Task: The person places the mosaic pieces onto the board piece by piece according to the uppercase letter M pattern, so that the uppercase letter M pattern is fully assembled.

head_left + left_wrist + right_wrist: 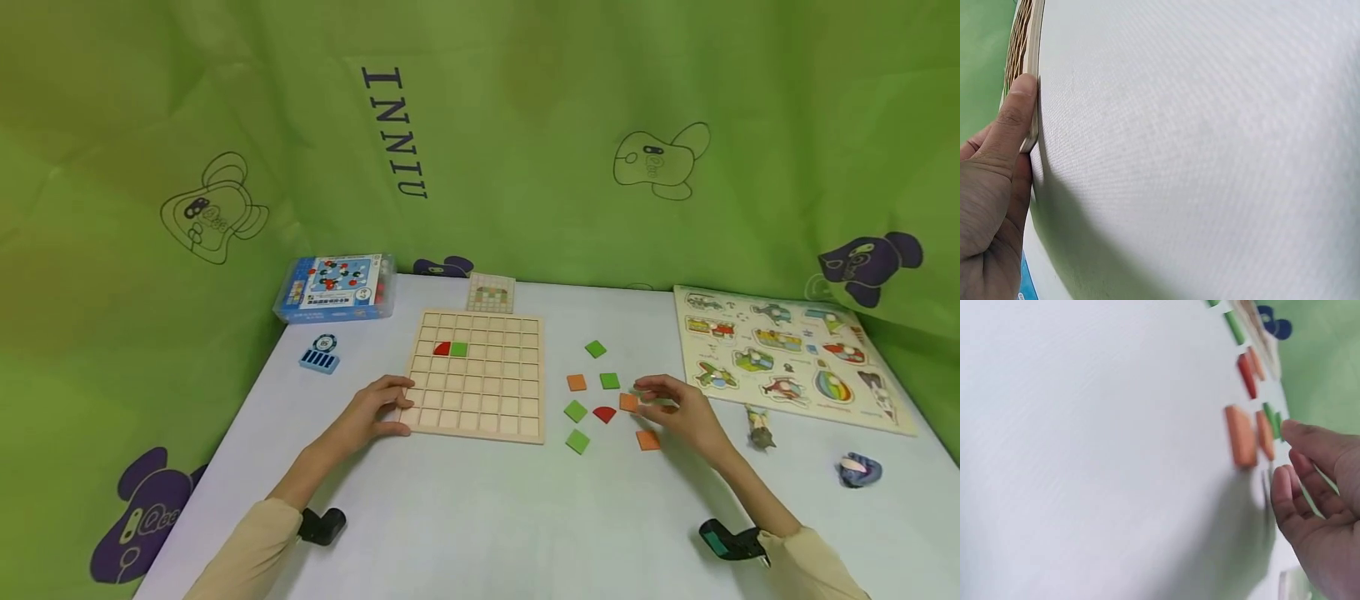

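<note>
The wooden grid board [480,402] lies flat on the white table, a red quarter-circle piece [443,348] and a green square tile [458,349] side by side in its upper left cells. At the board's lower left corner, my left hand [372,410] grips the edge between thumb and fingers; the left wrist view shows the thumb [1017,100] on the rim. My right hand [684,414] is over an orange square tile [627,402], thumb and fingers apart with nothing between them. Around it lie another red quarter-circle [604,414], other orange tiles [648,440] and several green tiles [577,441].
Behind the board lies a pattern card [491,293]. A boxed molecule set [335,287] and a blue stamp-like item [320,360] are at the left. On the right are a picture puzzle board [787,358], a small figurine [760,429] and a blue-grey object [859,470].
</note>
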The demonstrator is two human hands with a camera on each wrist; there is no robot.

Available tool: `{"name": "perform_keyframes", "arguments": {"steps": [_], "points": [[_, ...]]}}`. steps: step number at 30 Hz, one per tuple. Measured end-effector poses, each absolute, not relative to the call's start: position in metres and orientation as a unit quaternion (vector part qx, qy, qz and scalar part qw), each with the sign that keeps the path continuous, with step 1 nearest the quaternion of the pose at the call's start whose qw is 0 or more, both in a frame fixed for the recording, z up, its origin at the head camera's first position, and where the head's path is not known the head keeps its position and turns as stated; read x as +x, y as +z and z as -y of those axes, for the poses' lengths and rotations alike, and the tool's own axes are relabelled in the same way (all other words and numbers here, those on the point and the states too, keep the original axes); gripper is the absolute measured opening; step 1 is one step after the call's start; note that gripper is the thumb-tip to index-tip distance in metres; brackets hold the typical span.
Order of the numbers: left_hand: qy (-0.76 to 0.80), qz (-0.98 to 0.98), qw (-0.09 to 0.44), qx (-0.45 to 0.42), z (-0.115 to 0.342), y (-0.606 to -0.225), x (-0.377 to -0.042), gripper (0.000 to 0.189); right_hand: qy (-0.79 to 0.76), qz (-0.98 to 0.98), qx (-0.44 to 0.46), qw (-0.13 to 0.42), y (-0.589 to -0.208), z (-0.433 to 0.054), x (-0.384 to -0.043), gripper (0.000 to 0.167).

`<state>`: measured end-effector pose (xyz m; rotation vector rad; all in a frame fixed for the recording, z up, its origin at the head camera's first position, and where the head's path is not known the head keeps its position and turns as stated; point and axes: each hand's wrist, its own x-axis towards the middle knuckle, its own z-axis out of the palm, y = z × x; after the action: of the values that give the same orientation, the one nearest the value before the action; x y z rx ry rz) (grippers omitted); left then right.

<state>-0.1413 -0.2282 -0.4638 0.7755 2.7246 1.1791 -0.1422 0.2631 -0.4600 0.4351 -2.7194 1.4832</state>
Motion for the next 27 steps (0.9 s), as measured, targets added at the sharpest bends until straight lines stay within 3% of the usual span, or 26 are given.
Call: {"name": "perform_keyframes", "arguments": {"steps": [5,12,21,27], "points": [[0.395,-0.883,0.042,0.249,0.230,-0.465,-0.140,0.027,0.448,0.886,0.121,-0.008,-0.464,-0.266,-0.139,0.035],[0.373,-0.890,0.019,0.262,0.230,-0.465,-0.141,0.032,0.441,0.890,0.113,0.020,-0.469,-0.266,-0.143,0.029],[0.360,-0.892,0.017,0.272,0.230,-0.467,-0.143,0.032,0.537,0.840,0.071,-0.036,-0.464,-0.270,-0.136,0.033],[0.360,-0.891,0.007,0.278,0.229,-0.466,-0.143,0.029,0.589,0.806,0.042,-0.033,-0.458,-0.257,-0.136,0.036]]}}
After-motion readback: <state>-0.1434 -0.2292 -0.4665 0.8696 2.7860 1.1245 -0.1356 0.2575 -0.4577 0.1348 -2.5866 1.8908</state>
